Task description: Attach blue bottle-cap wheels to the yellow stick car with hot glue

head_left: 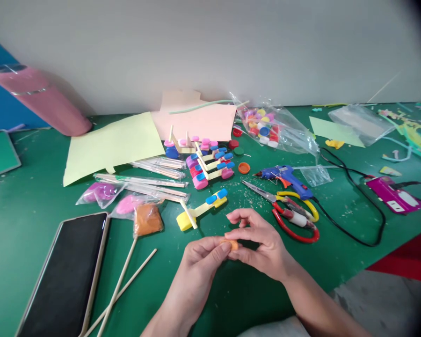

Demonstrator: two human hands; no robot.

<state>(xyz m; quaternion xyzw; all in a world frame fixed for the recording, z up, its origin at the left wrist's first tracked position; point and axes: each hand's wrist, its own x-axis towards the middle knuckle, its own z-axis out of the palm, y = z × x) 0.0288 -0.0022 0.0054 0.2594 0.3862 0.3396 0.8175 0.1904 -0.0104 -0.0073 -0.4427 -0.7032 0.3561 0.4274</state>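
Note:
A small piece of orange clay is pinched between the thumb and fingers of my left hand. My right hand grips the same piece from the other side with thumb and fingertips, its other fingers raised; part of the clay is hidden by the fingers. Just beyond lies a small yellow clay model with wooden sticks and blue ovals. To the left sits a bag of orange clay. Several similar models in pink and purple stand farther back, near an orange bottle cap.
Scissors and a blue glue gun lie at right, its cord running toward a purple power strip. A phone and two wooden sticks lie at left. Behind are a bag of caps, coloured paper and a pink bottle.

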